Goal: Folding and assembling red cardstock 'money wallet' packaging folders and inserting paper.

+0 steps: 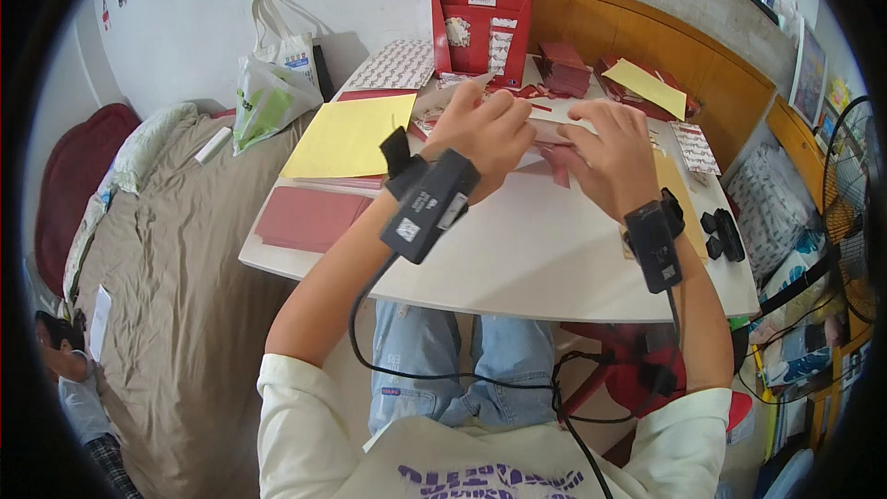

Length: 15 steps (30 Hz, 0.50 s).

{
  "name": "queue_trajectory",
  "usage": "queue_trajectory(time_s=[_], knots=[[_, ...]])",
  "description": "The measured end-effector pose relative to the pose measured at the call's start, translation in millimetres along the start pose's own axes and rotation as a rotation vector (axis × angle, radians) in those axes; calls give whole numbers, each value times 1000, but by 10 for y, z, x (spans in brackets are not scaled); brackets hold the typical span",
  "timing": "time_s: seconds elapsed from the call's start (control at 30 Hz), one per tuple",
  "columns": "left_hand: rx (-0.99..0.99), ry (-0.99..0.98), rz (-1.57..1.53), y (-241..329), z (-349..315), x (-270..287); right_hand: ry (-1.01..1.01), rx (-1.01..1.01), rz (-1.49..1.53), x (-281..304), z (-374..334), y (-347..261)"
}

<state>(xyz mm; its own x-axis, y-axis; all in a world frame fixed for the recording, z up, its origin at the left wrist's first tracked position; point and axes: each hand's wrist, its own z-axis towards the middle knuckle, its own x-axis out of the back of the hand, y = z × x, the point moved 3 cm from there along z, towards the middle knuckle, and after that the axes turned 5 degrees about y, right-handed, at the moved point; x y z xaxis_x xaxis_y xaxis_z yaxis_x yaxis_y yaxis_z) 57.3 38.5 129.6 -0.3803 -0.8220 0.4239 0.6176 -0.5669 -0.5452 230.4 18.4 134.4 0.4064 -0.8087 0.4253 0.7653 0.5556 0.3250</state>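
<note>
Has the right grip (613, 150) bent, with thumb and fingers close together, apparently pinching a thin pinkish-red strip (560, 172). Has the left grip (490, 132) curled just beside, knuckles up; cannot tell whether clenched on the same piece. Holds the strip between the two, above the white surface (517, 263), with a free end hanging down. Looks light, flexible and perhaps smooth, so probably easy to crease or let slide: best pinched flat near an end, lightly, without bunching the middle. Farther out, shows a yellow sheet (351, 137) and stacked dusky-red pieces (309, 219) to the left, and an upright red box (480, 30) toward the back.
</note>
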Motion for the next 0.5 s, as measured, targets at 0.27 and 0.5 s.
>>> queue_trajectory(time_s=[0.27, 0.5], knots=[[-47, 36, 55, 112, 39, -100, -113, -50, 5, -32, -93, -13], [-37, 68, 42, 102, -67, -122, -57, 16, -6, 13, -141, -10]])
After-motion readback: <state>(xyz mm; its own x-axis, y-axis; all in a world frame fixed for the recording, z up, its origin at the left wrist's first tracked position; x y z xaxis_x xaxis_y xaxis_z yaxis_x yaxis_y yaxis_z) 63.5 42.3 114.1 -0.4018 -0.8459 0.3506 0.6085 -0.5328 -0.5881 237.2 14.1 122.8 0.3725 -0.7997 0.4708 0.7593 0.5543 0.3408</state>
